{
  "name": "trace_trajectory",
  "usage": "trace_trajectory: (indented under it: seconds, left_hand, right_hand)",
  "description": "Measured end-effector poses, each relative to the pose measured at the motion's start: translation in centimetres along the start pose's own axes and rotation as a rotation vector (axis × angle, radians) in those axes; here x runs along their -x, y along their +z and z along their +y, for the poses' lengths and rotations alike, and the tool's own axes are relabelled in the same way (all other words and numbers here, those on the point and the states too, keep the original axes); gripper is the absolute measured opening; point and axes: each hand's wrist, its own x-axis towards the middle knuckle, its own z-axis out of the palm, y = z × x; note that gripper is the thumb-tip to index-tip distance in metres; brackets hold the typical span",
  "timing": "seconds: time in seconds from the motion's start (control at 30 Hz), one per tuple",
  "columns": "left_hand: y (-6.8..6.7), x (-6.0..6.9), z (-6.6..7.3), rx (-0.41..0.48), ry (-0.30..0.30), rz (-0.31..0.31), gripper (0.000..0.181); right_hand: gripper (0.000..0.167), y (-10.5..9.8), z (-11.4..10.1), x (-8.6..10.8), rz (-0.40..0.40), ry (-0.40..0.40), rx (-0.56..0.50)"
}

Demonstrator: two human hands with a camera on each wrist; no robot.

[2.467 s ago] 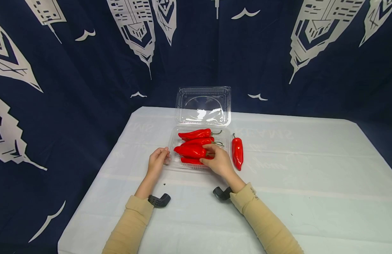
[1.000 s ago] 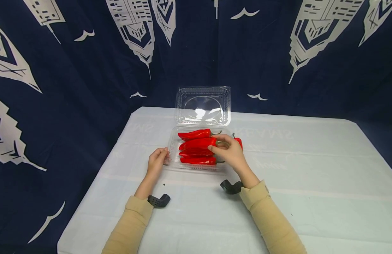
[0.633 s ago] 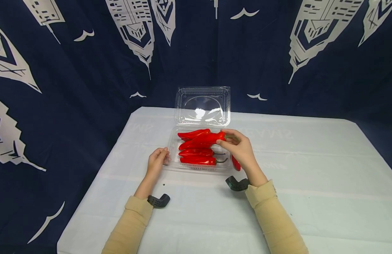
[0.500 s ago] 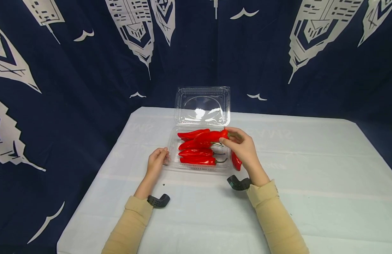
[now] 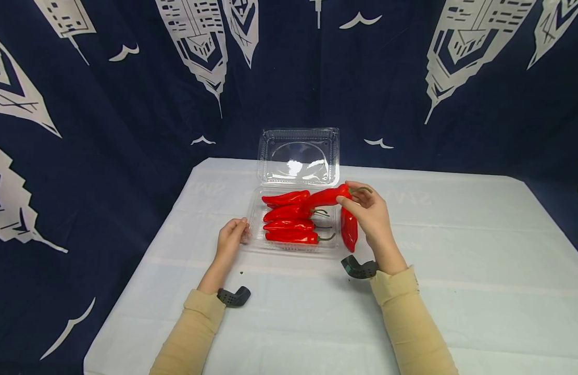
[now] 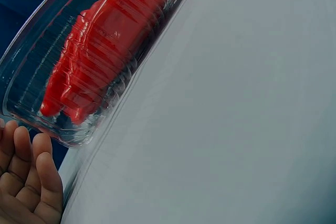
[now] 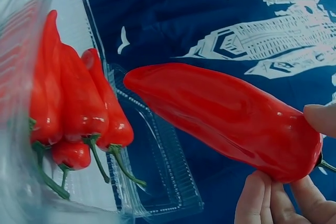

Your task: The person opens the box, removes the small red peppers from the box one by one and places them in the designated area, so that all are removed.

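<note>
A red pepper (image 5: 327,196) with a green stem is raised above the right side of the clear plastic container (image 5: 251,208). My right hand (image 5: 371,211) pinches it at the stem end, thumb against fingers, as the right wrist view also shows. Several more red peppers (image 5: 291,225) lie side by side in the container, stems to the right. At the container's left edge, my left hand (image 5: 231,237) holds the rim between thumb and fingers. In the left wrist view its fingertips (image 6: 43,144) are close against the container's corner. Another pepper (image 5: 349,229) lies on the table right of the container.
The container's hinged lid (image 5: 298,156) stands raised at the back, near the table's far edge. A white cloth covers the table (image 5: 457,250). Behind hangs a dark blue curtain (image 5: 382,94) with white building prints.
My right hand has taken hold of a pepper among those in the container, lifted it and moved it right and back. My left hand has stayed at the container's left edge.
</note>
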Motion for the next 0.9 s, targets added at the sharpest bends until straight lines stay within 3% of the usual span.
trace_trajectory:
  seconds: [0.67, 0.9]
  left_hand:
    - [0.1, 0.0, 0.0, 0.01, 0.002, 0.005, 0.024]
    - [0.1, 0.0, 0.1, 0.014, -0.001, 0.008, 0.024]
  right_hand:
    - [0.046, -1.9, -0.3, -0.4, 0.108, -0.066, -0.128]
    - [0.044, -2.5, -0.4, -0.5, 0.156, -0.055, -0.192]
